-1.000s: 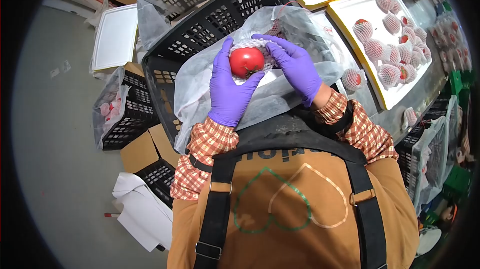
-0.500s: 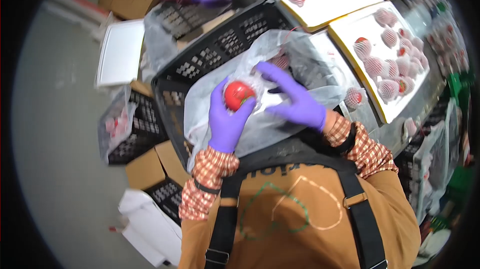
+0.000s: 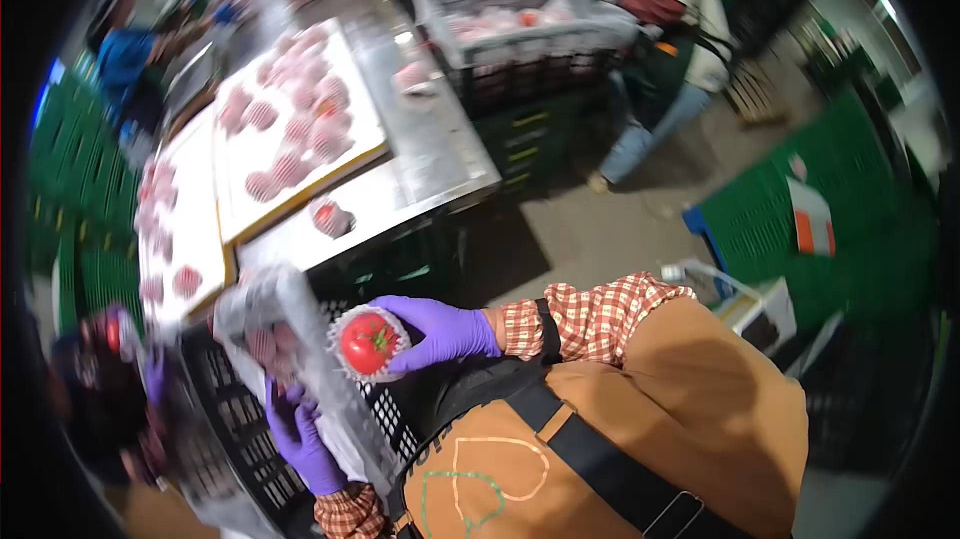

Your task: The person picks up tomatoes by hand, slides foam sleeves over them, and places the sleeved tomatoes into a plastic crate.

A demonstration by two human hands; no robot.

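Observation:
My right hand (image 3: 440, 331), in a purple glove, is closed around a red tomato (image 3: 368, 342) with its green stem end up. A white foam net (image 3: 343, 327) surrounds the tomato's sides. They are above the near edge of a black crate (image 3: 240, 409) lined with clear plastic film (image 3: 345, 419). Lower to the left, my left hand (image 3: 308, 451), also gloved in purple, reaches over the liner with its fingers apart. Just beyond its fingertips, netted fruit (image 3: 265, 341) lies inside the film.
On the metal table (image 3: 440, 154) stands a white tray (image 3: 235, 139) of netted fruit, with a single netted fruit (image 3: 330, 219) beside it. Another lined crate (image 3: 520, 34) is at the back. Co-workers stand at the left (image 3: 120, 79) and back right (image 3: 670, 29).
The view has swung to the right. The tomato was in my left hand; now my right hand holds a tomato in a foam net, and my left hand is down at the liner.

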